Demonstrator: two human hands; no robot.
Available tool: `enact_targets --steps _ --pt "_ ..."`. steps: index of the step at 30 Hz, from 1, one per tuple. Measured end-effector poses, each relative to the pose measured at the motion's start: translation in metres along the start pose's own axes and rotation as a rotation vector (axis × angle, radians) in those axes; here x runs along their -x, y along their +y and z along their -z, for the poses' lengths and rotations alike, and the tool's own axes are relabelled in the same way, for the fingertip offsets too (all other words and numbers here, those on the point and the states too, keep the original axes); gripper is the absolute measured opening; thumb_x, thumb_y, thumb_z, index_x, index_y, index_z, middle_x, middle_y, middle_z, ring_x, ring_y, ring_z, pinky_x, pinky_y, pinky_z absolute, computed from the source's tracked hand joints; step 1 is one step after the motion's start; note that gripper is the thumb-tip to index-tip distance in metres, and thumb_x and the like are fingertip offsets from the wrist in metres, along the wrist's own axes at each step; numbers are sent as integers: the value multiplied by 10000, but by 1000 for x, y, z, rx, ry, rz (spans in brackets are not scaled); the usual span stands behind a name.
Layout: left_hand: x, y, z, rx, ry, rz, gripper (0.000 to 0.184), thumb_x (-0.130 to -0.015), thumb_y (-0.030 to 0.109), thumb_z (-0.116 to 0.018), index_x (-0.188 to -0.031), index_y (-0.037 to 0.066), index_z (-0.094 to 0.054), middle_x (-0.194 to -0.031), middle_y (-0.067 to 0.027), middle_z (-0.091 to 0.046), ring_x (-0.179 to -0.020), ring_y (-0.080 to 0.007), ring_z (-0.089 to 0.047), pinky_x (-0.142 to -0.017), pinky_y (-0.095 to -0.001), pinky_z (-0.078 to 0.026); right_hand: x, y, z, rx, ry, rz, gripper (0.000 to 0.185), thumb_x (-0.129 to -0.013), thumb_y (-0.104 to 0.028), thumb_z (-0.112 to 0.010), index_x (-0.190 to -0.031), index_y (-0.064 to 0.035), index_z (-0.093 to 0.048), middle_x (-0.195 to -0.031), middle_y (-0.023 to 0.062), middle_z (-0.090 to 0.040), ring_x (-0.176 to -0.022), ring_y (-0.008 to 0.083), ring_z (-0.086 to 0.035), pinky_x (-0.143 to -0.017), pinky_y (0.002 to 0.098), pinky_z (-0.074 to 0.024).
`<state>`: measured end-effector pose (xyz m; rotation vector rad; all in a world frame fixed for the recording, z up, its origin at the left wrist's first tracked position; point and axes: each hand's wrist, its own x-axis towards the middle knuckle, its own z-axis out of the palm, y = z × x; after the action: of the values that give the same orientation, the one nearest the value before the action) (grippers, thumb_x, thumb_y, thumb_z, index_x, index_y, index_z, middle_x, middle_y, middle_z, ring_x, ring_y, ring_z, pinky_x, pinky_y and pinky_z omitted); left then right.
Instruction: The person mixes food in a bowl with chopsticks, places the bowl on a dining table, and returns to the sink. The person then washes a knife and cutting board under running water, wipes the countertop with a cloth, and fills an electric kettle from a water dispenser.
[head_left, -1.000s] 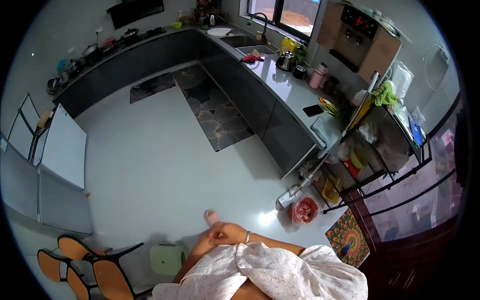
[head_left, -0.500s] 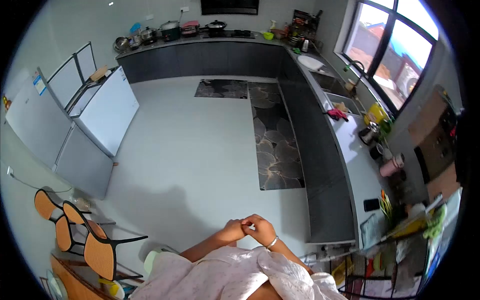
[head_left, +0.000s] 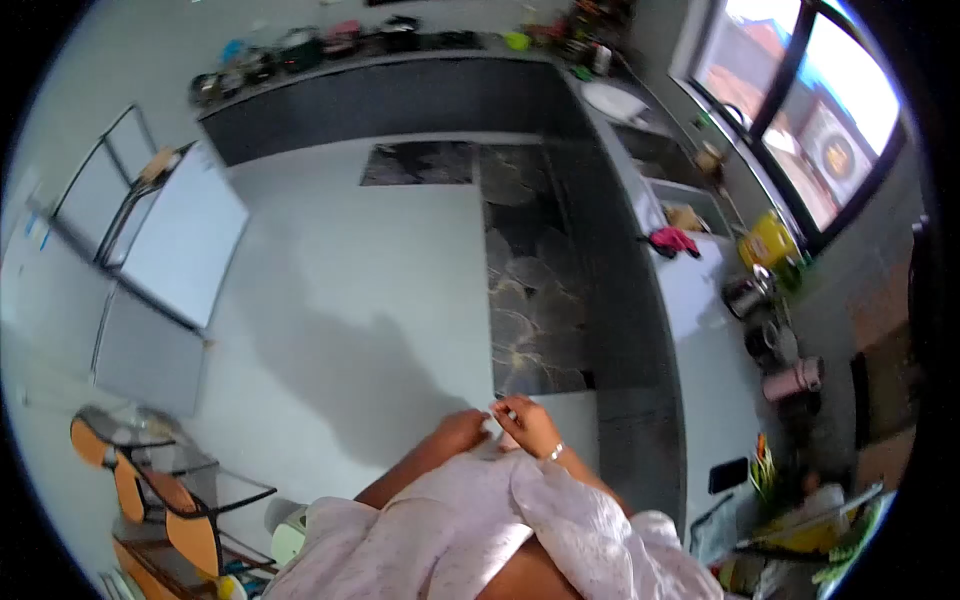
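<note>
My left hand [head_left: 464,430] is in front of my body at the bottom middle, its fingers curled inward. Just beside it, my right hand [head_left: 527,425] has bent fingers drawn together, with a bracelet [head_left: 555,452] on the wrist. A narrow gap shows between the two hands. Anything inside the fingers is too small or blurred to make out. Below the hands lies the pale patterned clothing [head_left: 450,525] that I wear.
Dark patterned mats [head_left: 535,290] lie along the right counter [head_left: 705,385], which bears a phone [head_left: 728,476], a pink flask [head_left: 793,380] and a red cloth [head_left: 672,241]. Chairs [head_left: 190,520] stand at lower left, near a fridge [head_left: 150,345] and a white freezer [head_left: 190,235].
My hands, touching before, are now slightly apart. The view has tilted down and shifted, so the back counter sits higher in the picture and the image is blurrier.
</note>
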<state>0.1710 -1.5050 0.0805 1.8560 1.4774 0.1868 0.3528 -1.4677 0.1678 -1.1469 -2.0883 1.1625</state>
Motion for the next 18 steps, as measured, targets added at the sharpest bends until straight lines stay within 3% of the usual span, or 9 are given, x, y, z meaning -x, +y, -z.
enact_targets --steps 2,7,9,11,13,18 --pt "-28 9 18 -33 62 -47 424 -857 332 -640 -1191 75 -603 -1101 -172 -643 -1032 -350 -602 -872 -441 -483 -28 13 33 -4 4 41 140 -881 -125 -617 -992 -52 -662 -941 109 -656 -710 241 -648 -658 325 -523" --pt "-78 27 65 117 90 -20 363 -854 237 -651 -1168 61 -611 -1102 -161 -642 -1030 -354 -597 -875 -432 -476 -78 38 83 53 27 25 151 -884 -167 -604 -996 -74 -644 -988 122 -649 -826 315 -642 -733 376 -526" --pt "-98 30 83 158 107 -1 347 -852 221 -652 -1155 56 -617 -1095 -163 -643 -1028 -355 -597 -873 -432 -475 -101 56 87 53 13 217 138 -883 -172 -596 -984 -91 -644 -973 110 -649 -825 312 -641 -722 386 -521" --pt "-115 36 108 318 10 198 340 -845 213 -655 -1139 45 -625 -1099 -173 -640 -1048 -351 -588 -884 -423 -468 -119 66 93 35 -2 178 123 -882 -172 -596 -970 -99 -642 -967 106 -648 -831 314 -638 -716 392 -515" --pt "-140 3 101 275 36 205 339 -842 209 -656 -1138 46 -627 -1096 -179 -641 -1046 -353 -588 -887 -420 -467 -141 77 98 38 -125 56 145 -867 -125 -613 -1001 -73 -638 -984 101 -645 -823 291 -643 -711 375 -522" --pt "-218 -36 137 287 56 216 341 -840 209 -655 -1135 40 -626 -1091 -192 -642 -1039 -363 -589 -895 -422 -464 -218 99 132 66 -27 86 140 -861 -146 -629 -984 -86 -658 -953 92 -641 -813 276 -648 -693 372 -516"
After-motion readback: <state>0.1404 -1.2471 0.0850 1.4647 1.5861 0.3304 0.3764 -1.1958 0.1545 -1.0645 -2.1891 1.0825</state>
